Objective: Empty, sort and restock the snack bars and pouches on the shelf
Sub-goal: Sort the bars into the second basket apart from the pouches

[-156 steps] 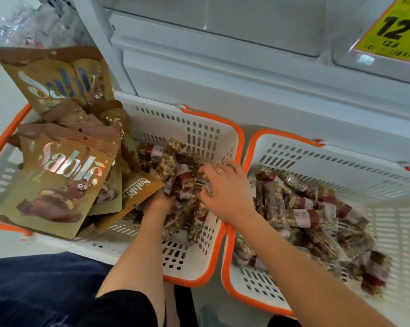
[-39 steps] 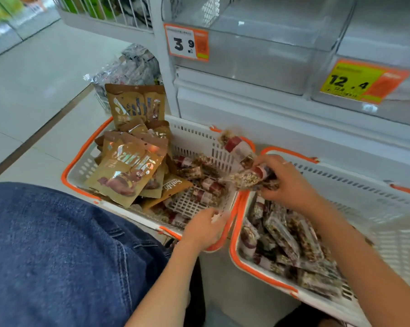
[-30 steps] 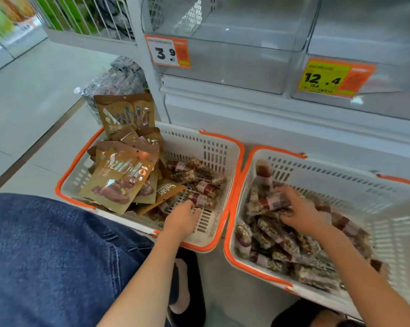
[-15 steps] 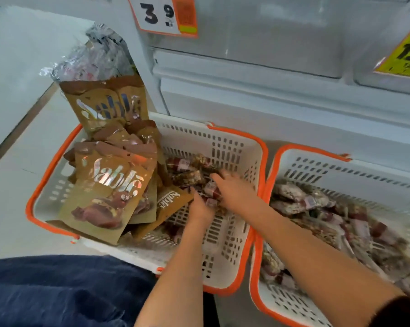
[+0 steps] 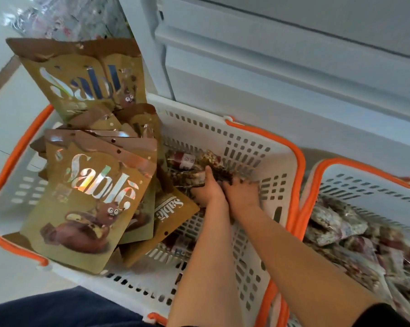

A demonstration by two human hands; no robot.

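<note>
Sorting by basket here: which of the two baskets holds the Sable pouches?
The left basket, the one both hands are reaching into; gold Sable pouches fill its left side. The right basket holds only snack bars.

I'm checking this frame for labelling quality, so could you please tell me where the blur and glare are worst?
Head view: motion blur smears the clear-wrapped nut bars in the right orange-rimmed white basket; both hands, left hand and right hand, are soft at the fingers; holographic glare breaks up the lettering on the gold foil Sablé pouches; wide-angle distortion bows the left orange-rimmed white basket.
</note>
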